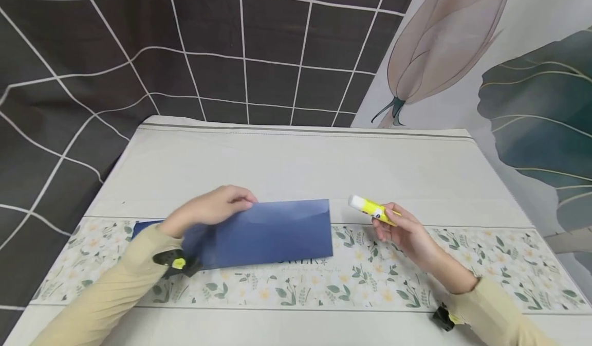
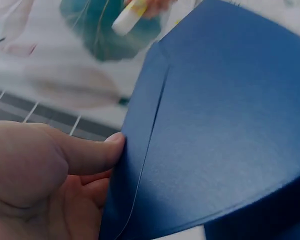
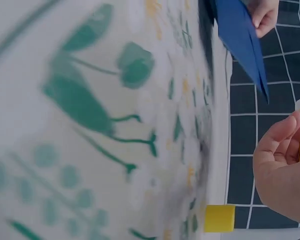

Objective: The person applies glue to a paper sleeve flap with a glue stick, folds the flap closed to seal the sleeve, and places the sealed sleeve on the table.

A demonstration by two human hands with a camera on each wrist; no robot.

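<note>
My left hand [image 1: 217, 208] pinches the upper edge of a long blue envelope [image 1: 277, 233], raised over the flowered band of the tablecloth. In the left wrist view the thumb lies on a narrow folded strip along the envelope's edge [image 2: 210, 125], with other fingers behind it. My right hand [image 1: 409, 235] grips a yellow glue stick [image 1: 373, 210] with a white end, which points toward the envelope across a gap. Another dark blue piece [image 1: 142, 226] shows at the left, partly hidden by the left forearm.
A white tablecloth [image 1: 296, 161] with a printed flower band covers the table. A small yellow piece [image 3: 220, 218] shows near the table edge in the right wrist view. Behind the table hang a dark checked cloth [image 1: 273, 32] and a leaf-patterned cloth [image 1: 462, 78].
</note>
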